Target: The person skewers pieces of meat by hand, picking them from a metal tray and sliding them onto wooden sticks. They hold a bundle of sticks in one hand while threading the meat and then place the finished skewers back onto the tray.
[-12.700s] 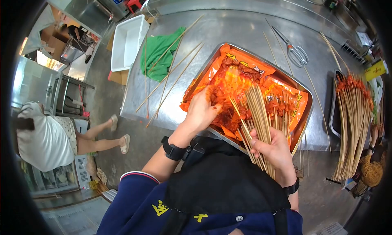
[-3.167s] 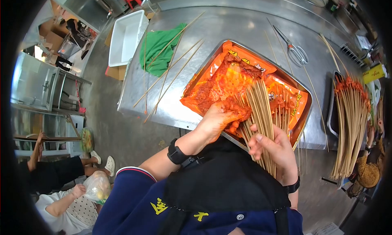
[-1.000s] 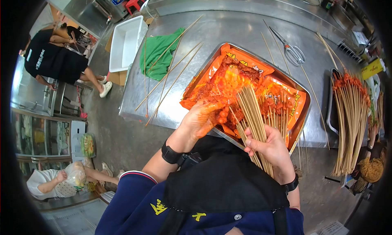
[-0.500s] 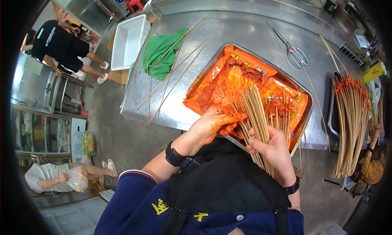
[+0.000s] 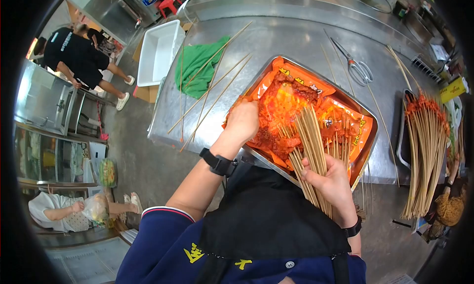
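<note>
My right hand point(image 5: 328, 180) is closed around a thick bundle of wooden skewers point(image 5: 311, 136), whose lower ends are among red-coated pieces. My left hand point(image 5: 244, 120) is curled down at the left side of the metal tray point(image 5: 374, 136); its fingertips are hidden and what they grip cannot be made out. Red, oily marinade point(image 5: 281, 103) lies on orange printed packaging point(image 5: 363, 128) lining the tray. Beside the held bundle, more skewers point(image 5: 338, 146) lie with red-coated food at their ends.
Scissors point(image 5: 359, 69) and loose skewers point(image 5: 217, 94) lie on the steel table point(image 5: 296, 34). A green cloth point(image 5: 202, 66) is near a white bin point(image 5: 157, 54). Loaded skewers point(image 5: 424, 155) hang over a tray at right. Other people point(image 5: 74, 57) stand at left.
My left hand has moved from the held skewers, up and left to the tray's left side, its fingers now out of sight. My right hand still holds the bundle.
</note>
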Available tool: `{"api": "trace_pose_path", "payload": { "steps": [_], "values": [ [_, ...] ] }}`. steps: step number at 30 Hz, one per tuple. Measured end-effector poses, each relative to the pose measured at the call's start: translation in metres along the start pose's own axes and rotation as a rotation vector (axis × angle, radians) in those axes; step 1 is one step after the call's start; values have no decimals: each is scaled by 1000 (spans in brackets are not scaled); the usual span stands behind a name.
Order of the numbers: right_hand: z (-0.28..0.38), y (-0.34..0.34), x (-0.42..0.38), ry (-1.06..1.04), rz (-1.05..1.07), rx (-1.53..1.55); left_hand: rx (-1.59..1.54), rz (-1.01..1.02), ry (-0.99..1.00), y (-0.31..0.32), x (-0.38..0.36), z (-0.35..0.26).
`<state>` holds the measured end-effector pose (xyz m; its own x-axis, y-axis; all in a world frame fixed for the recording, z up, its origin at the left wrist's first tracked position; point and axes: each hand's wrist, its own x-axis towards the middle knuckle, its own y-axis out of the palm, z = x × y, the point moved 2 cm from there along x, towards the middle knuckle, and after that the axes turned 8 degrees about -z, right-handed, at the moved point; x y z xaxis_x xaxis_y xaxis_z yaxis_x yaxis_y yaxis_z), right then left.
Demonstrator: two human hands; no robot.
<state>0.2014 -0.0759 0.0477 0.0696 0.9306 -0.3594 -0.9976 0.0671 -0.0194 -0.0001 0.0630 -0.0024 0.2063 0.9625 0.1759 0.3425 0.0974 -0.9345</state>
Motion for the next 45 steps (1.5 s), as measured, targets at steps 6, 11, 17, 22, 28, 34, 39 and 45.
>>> {"api": "trace_pose_path", "payload": {
  "steps": [6, 11, 17, 22, 28, 34, 39, 45],
  "values": [
    [1, -1, -1, -7, 8, 7, 123, 147, 20, 2, -8, -18],
    [2, -1, -1, -17, 18, -3, 154, 225, 0, 1, -13, -26],
    [3, -3, -2, -41, 19, -14, -459, 69, -124, -17, -14, -8],
    [8, -1, -4, -31, 22, -28, -1733, 303, -609, -32, -36, -9],
    [9, 1, -6, 40, 47, 19, -2055, 317, -781, -32, -43, -21],
    [6, 1, -5, 4, 57, 55, -2011, 373, -855, -32, -43, -28],
    [5, 1, -5, 20, 64, 38, -2120, 395, -725, -20, -46, -22],
    [6, 0, -4, 40, 81, 9, -2063, 386, -734, -26, -45, -30]
  ]
}}
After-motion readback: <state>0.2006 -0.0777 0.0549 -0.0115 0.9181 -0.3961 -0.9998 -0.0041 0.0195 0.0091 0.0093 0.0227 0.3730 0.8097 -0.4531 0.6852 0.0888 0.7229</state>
